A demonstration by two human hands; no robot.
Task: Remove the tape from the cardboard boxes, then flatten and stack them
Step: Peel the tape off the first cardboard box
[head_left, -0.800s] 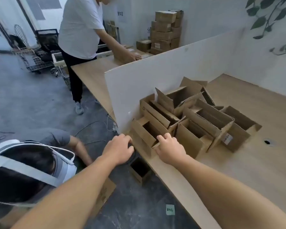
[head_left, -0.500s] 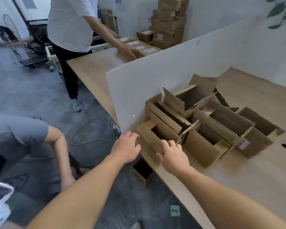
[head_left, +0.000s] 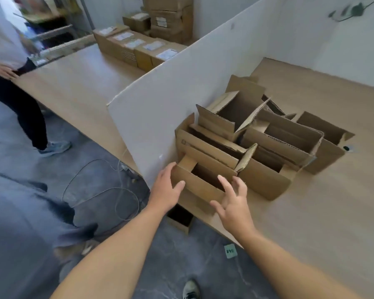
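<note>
Several opened brown cardboard boxes (head_left: 274, 137) lie piled on the wooden table (head_left: 311, 223) beside a white divider board (head_left: 160, 117). The nearest cardboard box (head_left: 200, 187) sits at the table's front edge with its top open. My left hand (head_left: 165, 190) grips this box's left end, with the thumb on the front wall and the fingers round the corner. At the box's right end my right hand (head_left: 233, 203) has its fingers spread, the fingertips at the front wall. No tape is visible on the box.
A small open box (head_left: 180, 222) stands on the floor under the table edge, and a loose cable (head_left: 99, 184) lies to its left. A person (head_left: 19, 100) stands at the far left. Labelled sealed boxes (head_left: 138, 48) line the neighbouring table.
My left hand has moved onto the nearest box's left end and taken hold of it. My right hand has uncurled and spread its fingers. The view has swung right and closer.
</note>
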